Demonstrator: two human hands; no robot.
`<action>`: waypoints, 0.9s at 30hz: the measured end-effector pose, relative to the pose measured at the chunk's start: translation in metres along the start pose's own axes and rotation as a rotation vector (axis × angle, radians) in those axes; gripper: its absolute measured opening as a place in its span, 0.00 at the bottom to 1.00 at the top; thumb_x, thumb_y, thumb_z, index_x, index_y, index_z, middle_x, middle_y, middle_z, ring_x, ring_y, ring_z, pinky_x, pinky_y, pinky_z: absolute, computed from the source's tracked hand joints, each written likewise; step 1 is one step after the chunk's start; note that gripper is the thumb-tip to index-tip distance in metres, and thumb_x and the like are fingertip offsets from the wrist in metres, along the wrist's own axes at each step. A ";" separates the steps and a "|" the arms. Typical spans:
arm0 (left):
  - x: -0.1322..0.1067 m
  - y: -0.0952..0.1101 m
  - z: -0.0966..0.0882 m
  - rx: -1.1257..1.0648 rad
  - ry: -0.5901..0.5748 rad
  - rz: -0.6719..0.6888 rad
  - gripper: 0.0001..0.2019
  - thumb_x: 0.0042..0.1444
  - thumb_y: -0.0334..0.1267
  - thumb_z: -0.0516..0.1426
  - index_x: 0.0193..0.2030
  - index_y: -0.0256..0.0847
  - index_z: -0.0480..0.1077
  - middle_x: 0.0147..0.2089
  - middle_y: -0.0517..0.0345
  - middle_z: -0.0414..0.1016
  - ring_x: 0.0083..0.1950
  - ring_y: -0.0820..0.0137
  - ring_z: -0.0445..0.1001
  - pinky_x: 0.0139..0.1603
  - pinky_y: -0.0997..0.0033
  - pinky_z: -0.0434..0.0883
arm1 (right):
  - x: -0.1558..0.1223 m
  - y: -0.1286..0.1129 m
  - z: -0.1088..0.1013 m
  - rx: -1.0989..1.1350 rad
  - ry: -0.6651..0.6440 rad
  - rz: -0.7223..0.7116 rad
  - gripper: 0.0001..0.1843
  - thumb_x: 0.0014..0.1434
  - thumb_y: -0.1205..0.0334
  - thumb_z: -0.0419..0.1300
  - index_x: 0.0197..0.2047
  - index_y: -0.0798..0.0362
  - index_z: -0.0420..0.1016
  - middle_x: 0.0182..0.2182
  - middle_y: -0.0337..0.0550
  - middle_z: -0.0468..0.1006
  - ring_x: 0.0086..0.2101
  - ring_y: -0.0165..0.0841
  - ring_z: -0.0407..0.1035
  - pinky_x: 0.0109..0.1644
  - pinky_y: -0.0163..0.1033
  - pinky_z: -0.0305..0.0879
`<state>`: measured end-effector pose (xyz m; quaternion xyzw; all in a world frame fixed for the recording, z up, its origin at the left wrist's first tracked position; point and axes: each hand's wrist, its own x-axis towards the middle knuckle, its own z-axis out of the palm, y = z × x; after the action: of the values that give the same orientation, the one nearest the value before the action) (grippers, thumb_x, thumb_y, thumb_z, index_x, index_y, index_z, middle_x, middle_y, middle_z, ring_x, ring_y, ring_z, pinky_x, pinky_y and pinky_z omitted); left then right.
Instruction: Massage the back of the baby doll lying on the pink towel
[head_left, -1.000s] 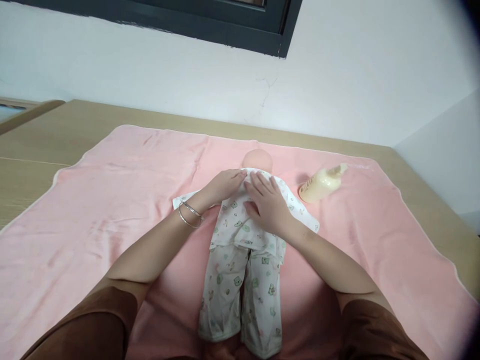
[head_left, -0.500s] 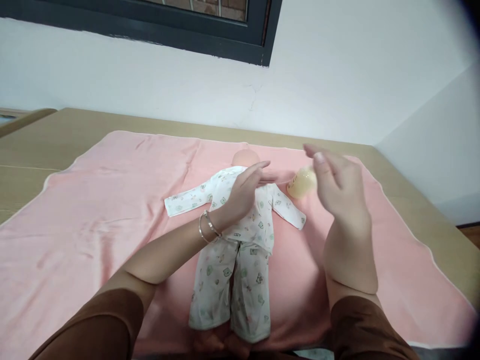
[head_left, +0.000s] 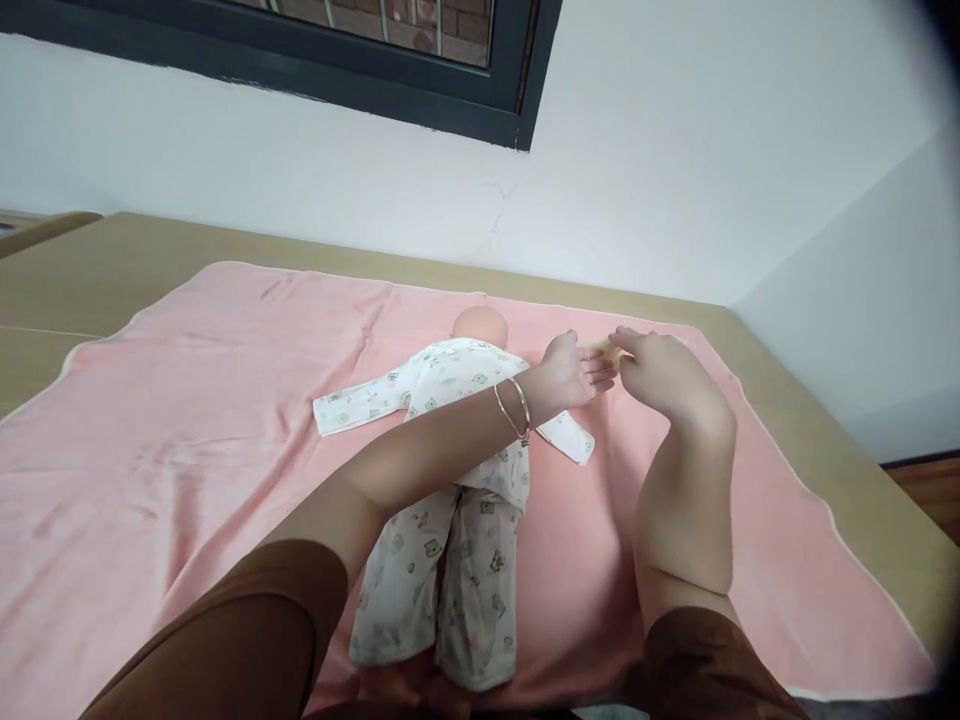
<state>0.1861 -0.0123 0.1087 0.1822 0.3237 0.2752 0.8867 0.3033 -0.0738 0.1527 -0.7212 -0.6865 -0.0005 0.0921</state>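
Note:
A baby doll in white print pyjamas (head_left: 474,565) lies on its back, its bald head (head_left: 481,325) at the far end. My left hand (head_left: 571,373) hovers over the doll's right-side sleeve, palm turned up and fingers spread, with nothing resting in it. My right hand (head_left: 664,375) is just to its right, wrist bent and fingers pointing left. Its thumb and fingers close at a small yellowish bottle (head_left: 613,353), most of which the hands hide. The two hands' fingertips nearly meet there.
A pink blanket (head_left: 247,420) with folds on its left half covers much of the wooden table (head_left: 157,250). Behind the table rises a white wall (head_left: 630,150) with a dark window frame (head_left: 450,105).
My left hand has moved right, off the doll's chest, and turned palm up. My right hand has lowered and swung left to the bottle. The view has shifted slightly.

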 end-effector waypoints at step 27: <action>-0.152 0.046 -0.100 -0.038 -0.049 0.178 0.29 0.72 0.47 0.41 0.69 0.29 0.64 0.69 0.35 0.70 0.67 0.56 0.73 0.66 0.58 0.72 | -0.011 -0.047 0.017 0.071 0.252 0.258 0.28 0.69 0.56 0.45 0.64 0.57 0.74 0.69 0.60 0.67 0.72 0.56 0.50 0.71 0.74 0.42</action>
<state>0.0042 -0.0536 0.1314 0.1999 0.2789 0.3544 0.8698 0.2544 -0.0804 0.1410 -0.7940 -0.5707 -0.0548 0.2022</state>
